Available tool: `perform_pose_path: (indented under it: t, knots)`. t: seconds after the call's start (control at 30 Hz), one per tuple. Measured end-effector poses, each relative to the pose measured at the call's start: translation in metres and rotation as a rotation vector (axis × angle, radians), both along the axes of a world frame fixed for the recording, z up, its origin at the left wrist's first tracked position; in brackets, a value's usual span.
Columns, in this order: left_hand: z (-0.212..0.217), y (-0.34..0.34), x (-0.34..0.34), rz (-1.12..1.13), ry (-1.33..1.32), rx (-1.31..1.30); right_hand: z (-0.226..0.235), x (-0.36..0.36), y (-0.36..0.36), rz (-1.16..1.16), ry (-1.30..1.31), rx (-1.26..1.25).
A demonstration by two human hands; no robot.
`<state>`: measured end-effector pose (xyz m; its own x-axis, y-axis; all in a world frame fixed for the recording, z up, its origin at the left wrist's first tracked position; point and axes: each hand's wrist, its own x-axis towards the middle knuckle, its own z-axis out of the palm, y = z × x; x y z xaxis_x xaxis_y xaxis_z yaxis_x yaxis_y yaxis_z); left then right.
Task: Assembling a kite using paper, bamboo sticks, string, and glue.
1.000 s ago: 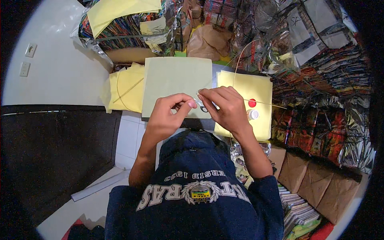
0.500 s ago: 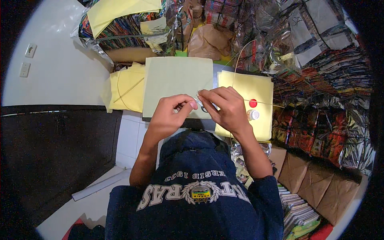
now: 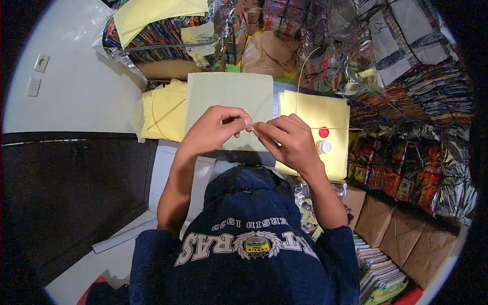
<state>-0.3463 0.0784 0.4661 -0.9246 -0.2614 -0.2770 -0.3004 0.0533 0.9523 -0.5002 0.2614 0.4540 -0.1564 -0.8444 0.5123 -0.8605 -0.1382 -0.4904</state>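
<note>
My left hand [image 3: 216, 129] pinches with thumb and forefinger above a pale paper sheet [image 3: 229, 96]. What lies between those fingertips is too small to make out. My right hand [image 3: 290, 137], also closed, meets it fingertip to fingertip and holds a thin stick [image 3: 339, 129] that runs out to the right. A second thin stick [image 3: 298, 79] bows upward from behind this hand. Just right of the hand, a red disc [image 3: 323, 132] and a small white-capped bottle [image 3: 325, 147] rest on yellow paper sheets [image 3: 333, 165].
More yellow paper [image 3: 163, 119] with thin sticks on it lies at the left. Plastic-wrapped bundles [image 3: 422, 96] are piled at the right, others [image 3: 162, 38] at the back. Brown packages [image 3: 396, 229] stand lower right. A dark panel [image 3: 76, 188] stands left.
My left hand has risen a little and moved right, so its fingertips now meet those of my right hand. The straight stick has tilted slightly to nearly level.
</note>
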Motion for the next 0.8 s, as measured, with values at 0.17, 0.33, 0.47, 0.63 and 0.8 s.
perform_pose_path:
  t: [0.17, 0.33, 0.47, 0.63, 0.8]
  knots:
    - [0.014, 0.001, -0.007, -0.031, 0.023, -0.191, 0.001, -0.002, 0.002, 0.016, 0.03, 0.003]
    - [0.033, 0.011, -0.011, -0.05, -0.05, -0.458, -0.002, -0.004, 0.002, -0.006, 0.078, 0.045]
    - [0.032, 0.018, -0.005, -0.034, 0.028, -0.403, 0.0, -0.005, 0.001, -0.046, 0.076, 0.042]
    - [0.023, 0.025, 0.008, -0.002, 0.033, -0.3, 0.0, -0.005, -0.001, -0.057, 0.044, 0.02]
    - [0.014, 0.031, 0.013, 0.024, 0.024, -0.252, 0.003, 0.0, -0.004, -0.069, -0.011, -0.017]
